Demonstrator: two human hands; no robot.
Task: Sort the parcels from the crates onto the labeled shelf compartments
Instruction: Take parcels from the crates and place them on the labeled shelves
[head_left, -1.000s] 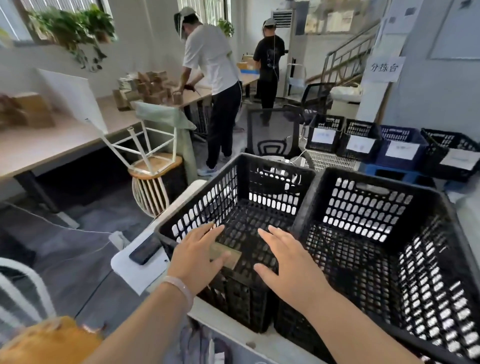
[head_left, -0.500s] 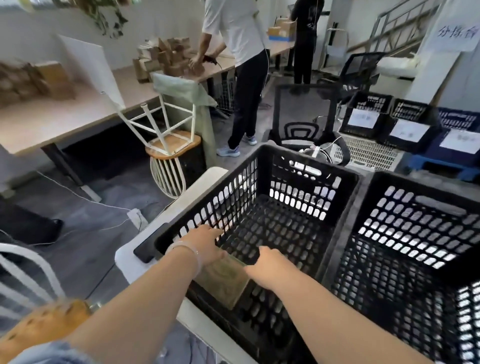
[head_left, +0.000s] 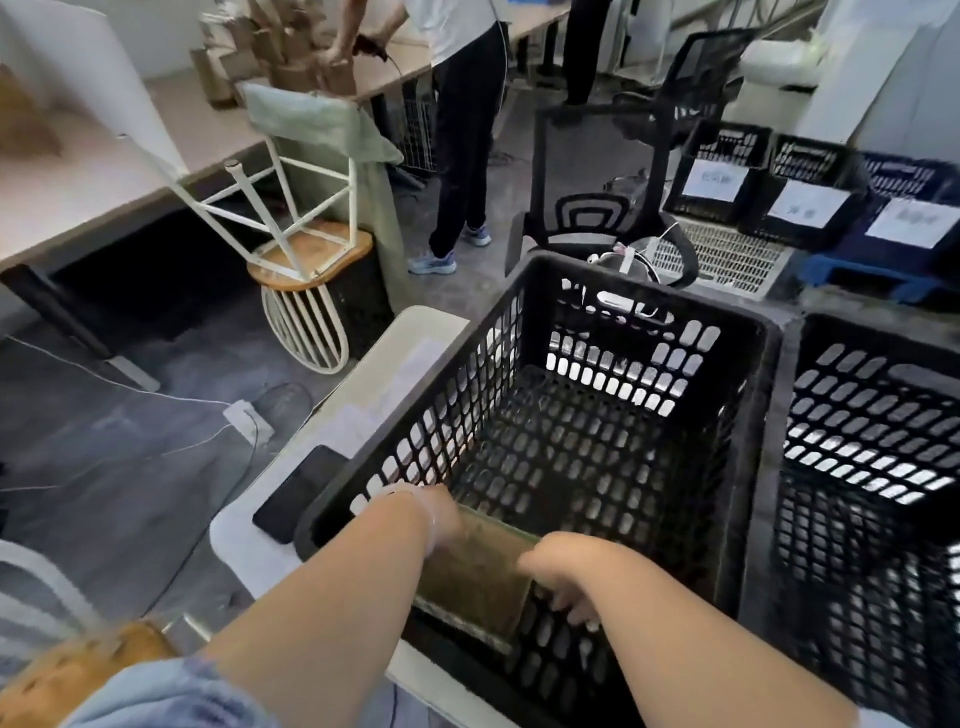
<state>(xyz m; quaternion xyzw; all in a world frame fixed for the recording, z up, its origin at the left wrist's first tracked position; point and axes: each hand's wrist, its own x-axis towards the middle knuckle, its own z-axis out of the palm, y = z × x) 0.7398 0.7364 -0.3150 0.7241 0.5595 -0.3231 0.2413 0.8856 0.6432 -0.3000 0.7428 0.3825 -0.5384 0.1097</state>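
1. A flat brown parcel (head_left: 472, 577) sits tilted in the near corner of a black crate (head_left: 644, 332).
2. The left hand (head_left: 441, 514) grasps its left edge, and the right hand (head_left: 566, 577) curls fingers round its right edge.
3. A second crate (head_left: 872, 395) stands just beside, on the right.

Black crates on the white stand (head_left: 395, 374): two, left crate (head_left: 457, 410) and right crate (head_left: 883, 332). Parcels inside: one flat brown parcel (head_left: 472, 577), in the left crate. Hands: two, left hand (head_left: 445, 515) and right hand (head_left: 566, 577). Labelled crates (head_left: 810, 156) beyond: three. Phones: one phone (head_left: 296, 493). Office chairs (head_left: 587, 156): two. Persons (head_left: 467, 130) at the far bench (head_left: 104, 171): two.
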